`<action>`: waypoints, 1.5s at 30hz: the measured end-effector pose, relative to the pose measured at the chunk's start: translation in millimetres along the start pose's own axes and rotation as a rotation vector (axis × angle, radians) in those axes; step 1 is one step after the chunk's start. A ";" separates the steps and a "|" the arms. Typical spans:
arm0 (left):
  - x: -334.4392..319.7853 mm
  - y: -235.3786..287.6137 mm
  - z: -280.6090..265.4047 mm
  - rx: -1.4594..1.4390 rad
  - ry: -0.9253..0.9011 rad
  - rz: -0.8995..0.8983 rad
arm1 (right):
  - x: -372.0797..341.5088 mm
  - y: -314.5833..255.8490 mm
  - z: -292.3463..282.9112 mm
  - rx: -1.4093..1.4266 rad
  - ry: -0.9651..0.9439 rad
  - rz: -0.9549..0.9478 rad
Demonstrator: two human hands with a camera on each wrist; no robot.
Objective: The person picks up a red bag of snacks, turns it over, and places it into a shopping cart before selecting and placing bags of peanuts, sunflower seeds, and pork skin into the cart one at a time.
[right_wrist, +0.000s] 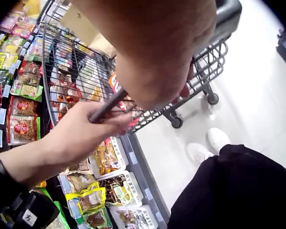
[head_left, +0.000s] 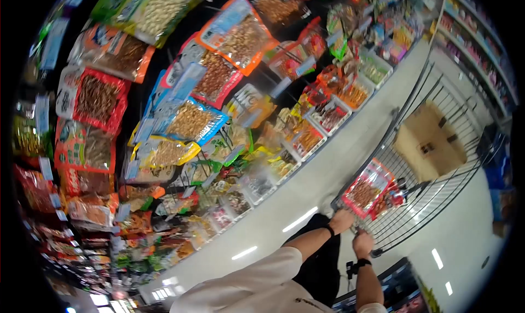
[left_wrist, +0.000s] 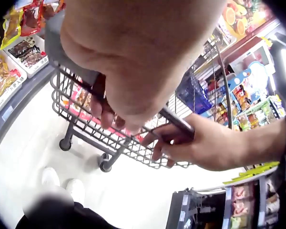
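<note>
Both hands grip the dark handle (left_wrist: 178, 123) of a wire shopping cart (head_left: 432, 198). The left hand (head_left: 342, 221) is on the shelf side, its fingers curled round the bar. A short way along it, the right hand (head_left: 363, 244) has its fingers wrapped over the same bar. In each wrist view the near forearm and hand cover part of the handle. Inside the cart, close to the hands, lies a red-edged clear bag of brown nuts (head_left: 363, 195), with a smaller red packet (head_left: 389, 199) beside it. Farther forward sits an open cardboard box (head_left: 429, 141).
A long shelf of hanging snack bags (head_left: 191, 119) runs along the left, with white bins (head_left: 328, 116) of packets at its lower edge. Pale floor (head_left: 284, 220) lies between shelf and cart. More shelving (head_left: 476, 34) stands beyond the cart. White shoes (right_wrist: 218, 139) are behind the cart wheels.
</note>
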State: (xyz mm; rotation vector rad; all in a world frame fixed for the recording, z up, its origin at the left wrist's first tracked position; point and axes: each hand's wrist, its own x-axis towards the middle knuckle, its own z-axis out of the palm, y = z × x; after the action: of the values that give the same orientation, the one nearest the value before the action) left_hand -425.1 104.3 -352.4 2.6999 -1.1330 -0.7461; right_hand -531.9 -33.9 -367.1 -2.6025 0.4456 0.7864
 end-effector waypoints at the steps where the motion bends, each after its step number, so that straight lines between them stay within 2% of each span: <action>1: 0.8 -1.8 9.7 0.001 0.122 0.049 | -0.4 5.2 -0.2 0.057 0.013 -0.063; 2: 0.8 -8.5 30.2 0.009 0.235 0.100 | -2.0 5.9 0.4 0.121 0.019 -0.125; 3: 1.2 -6.2 37.9 -0.167 0.160 -0.014 | -0.5 14.3 7.6 0.242 -0.014 -0.126; 4: -10.2 -5.5 23.0 -0.242 0.217 -0.051 | 0.1 24.0 13.8 0.360 -0.055 -0.133; 6: -26.3 -10.2 19.7 -0.217 0.351 -0.090 | -2.2 31.6 5.2 0.217 -0.082 -0.202; 8: -63.1 -14.9 -18.8 -0.334 0.397 -0.126 | -5.0 43.7 2.2 0.332 -0.146 -0.177; 10: -93.6 -30.9 -26.0 -0.504 0.467 -0.146 | -2.0 68.2 12.9 0.243 -0.164 -0.275; 12: -133.9 -43.2 -28.7 -0.536 0.439 -0.347 | -18.5 73.7 3.6 0.236 -0.115 -0.218; 13: -153.2 -52.5 -23.3 -0.591 0.388 -0.425 | -30.4 69.8 -4.8 0.251 -0.110 -0.216; 14: -159.8 -79.2 30.3 -0.690 0.420 -0.425 | -42.3 69.0 -11.9 0.268 -0.113 -0.212; 15: -184.2 -81.3 23.6 -0.705 0.273 -0.647 | -37.8 82.8 3.1 0.272 -0.151 -0.180; 16: -199.8 -101.7 58.3 -0.703 0.233 -0.652 | -29.5 100.7 20.4 0.277 -0.185 -0.149; 17: -229.4 -112.3 70.4 -0.508 0.252 -0.483 | -29.1 102.5 22.8 0.289 -0.212 -0.148; 18: -258.7 -110.5 62.1 -0.483 0.269 -0.525 | -32.4 99.5 22.4 0.314 -0.158 -0.199; 19: -275.8 -123.5 101.9 -0.610 0.385 -0.579 | -33.4 96.5 18.2 0.314 -0.165 -0.196; 20: -304.8 -119.9 108.9 -0.612 0.560 -0.494 | -33.6 91.8 14.3 0.314 -0.175 -0.193; 21: -319.0 -109.4 90.6 -0.550 0.312 -0.808 | -33.7 84.8 6.9 0.254 -0.207 -0.141; 22: -337.7 -108.3 95.5 -0.577 0.369 -0.822 | -30.2 76.4 -2.7 0.194 -0.237 -0.090; 23: -352.0 -108.8 98.4 -0.559 0.338 -0.865 | 2.7 108.0 34.7 0.323 -0.200 -0.161; 24: -366.4 -109.7 101.1 -0.493 0.301 -0.839 | 15.1 104.4 28.9 0.061 -0.234 -0.425; 26: -387.8 -112.6 123.7 -0.561 0.504 -0.821 | 33.2 100.1 6.6 -0.483 -0.289 -0.922; 27: -393.9 -111.4 123.1 -0.682 0.528 -0.909 | 80.9 125.7 27.4 -0.472 -0.321 -1.160; 28: -399.4 -109.8 120.7 -0.806 0.548 -0.990 | 96.7 123.2 20.6 -0.455 -0.342 -1.401; 29: -402.1 -110.1 117.6 -0.929 0.566 -1.068 | 93.8 108.9 20.3 -0.250 -0.533 -1.093; 30: -403.0 -114.9 117.8 -0.985 0.606 -1.070 | 93.2 96.7 21.8 0.076 -0.667 -0.730; 31: -405.1 -120.9 117.4 -1.040 0.645 -1.073 | 92.5 83.7 22.8 0.362 -0.670 -0.414; 33: -407.3 -130.9 112.4 -1.126 0.708 -1.086 | 101.4 32.4 9.5 0.436 -0.676 -0.302; 35: -408.5 -147.2 99.5 -0.948 0.813 -0.988 | 112.9 -16.4 9.6 0.394 -0.572 -0.452; 36: -408.9 -154.2 93.7 -0.860 0.858 -0.939 | 138.5 -24.2 24.6 0.417 -0.600 -0.493; 37: -407.0 -165.0 88.7 -1.043 0.919 -0.902 | 155.2 -37.2 33.2 0.441 -0.630 -0.534; 39: -408.8 -180.3 49.1 -1.234 0.902 -0.957 | 87.4 -127.0 -12.0 0.162 -0.433 -0.611; 40: -409.0 -198.1 47.2 -1.027 0.994 -0.828 | 38.3 -189.4 -49.6 0.067 -0.435 -0.538; 41: -406.5 -216.7 45.8 -0.821 1.075 -0.691 | 6.9 -229.1 -67.9 0.212 -0.430 -0.678; 42: -411.1 -218.4 14.7 -0.885 1.128 -0.761 | 25.4 -249.6 -54.4 0.027 -0.317 -0.772; 43: -422.1 -211.6 -37.8 -0.947 1.182 -0.831 | 23.5 -280.3 -58.3 -0.018 -0.358 -0.711; 45: -434.3 -219.2 -94.6 -0.965 1.354 -0.766 | 22.1 -336.8 -55.2 0.150 -0.052 -0.983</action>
State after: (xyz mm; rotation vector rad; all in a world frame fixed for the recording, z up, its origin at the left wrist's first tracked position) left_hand -499.2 556.0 -162.3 1.8653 0.4877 0.4658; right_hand -353.7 232.4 -247.5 -2.2273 -0.7234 0.4291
